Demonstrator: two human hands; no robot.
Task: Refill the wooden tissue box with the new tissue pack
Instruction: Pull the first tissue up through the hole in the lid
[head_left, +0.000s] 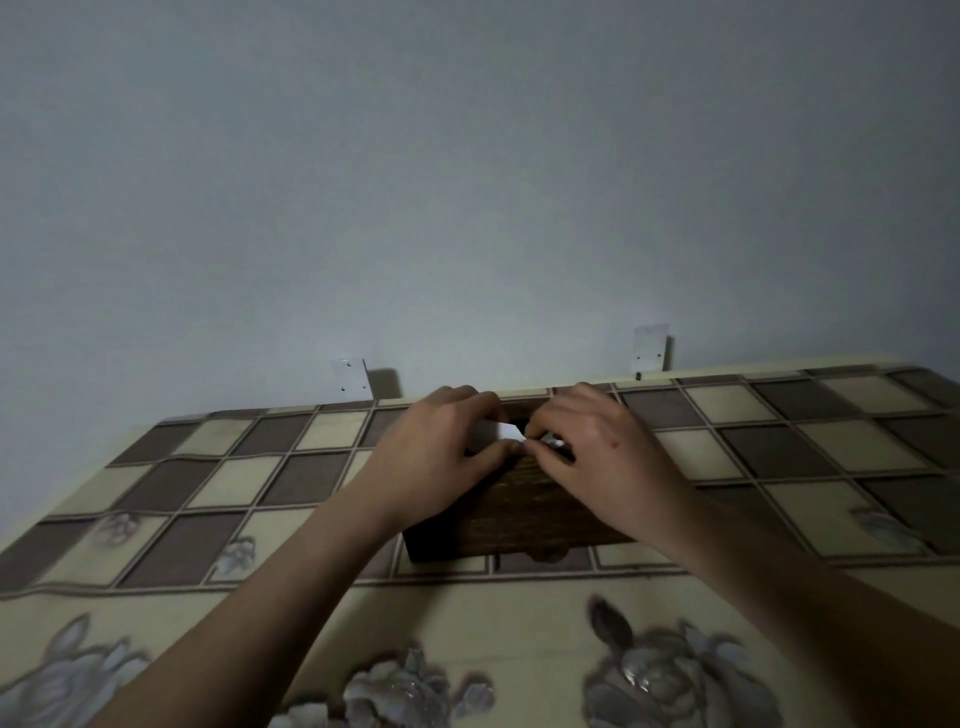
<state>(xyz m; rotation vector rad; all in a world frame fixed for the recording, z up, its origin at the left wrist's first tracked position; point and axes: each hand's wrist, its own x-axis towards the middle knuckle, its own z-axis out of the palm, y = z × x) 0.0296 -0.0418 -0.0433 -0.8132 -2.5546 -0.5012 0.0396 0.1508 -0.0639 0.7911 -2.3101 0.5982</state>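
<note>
Wooden tissue box (524, 512), dark brown, sits on the desk (171, 519) under both hands, its near side wall facing the viewer and a small knob at the lower edge. Desk wears a checked beige-and-brown cloth with grey flower prints nearest the viewer. Both bare forearms reach in from the near edge and meet over the top of the box. Left hand (439, 447) lies on the box's left part, fingers curled, thumb and fingertips pinching a white tissue (501, 432) that shows between the two hands. Right hand (597, 457) rests on the right part, fingers bent down at the top opening, also nipping white material just beside the left thumb; how much it grips, cannot tell. Beyond the hands, at the desk's far edge, two small metal brackets (350, 379) stand against the plain pale wall (467, 182), one past each hand.
</note>
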